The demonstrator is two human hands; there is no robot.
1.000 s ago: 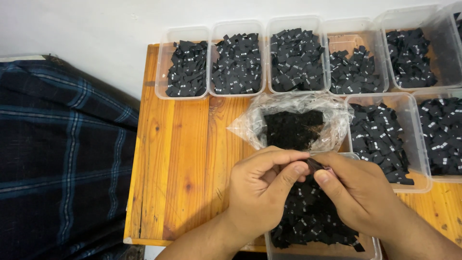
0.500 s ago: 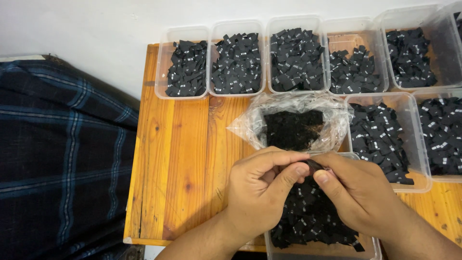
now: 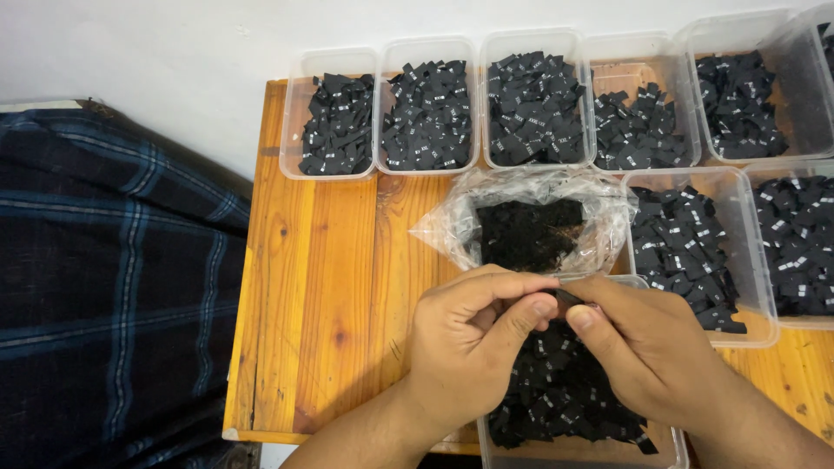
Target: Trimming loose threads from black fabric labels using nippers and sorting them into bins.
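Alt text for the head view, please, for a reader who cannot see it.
Two bare hands, left hand and right hand, pinch a small black label over a clear tub of labels. Behind sit an open plastic bag and more tubs on a wooden table.

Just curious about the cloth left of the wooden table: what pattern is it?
The cloth is dark navy plaid with lighter blue stripes, shown in the head view.
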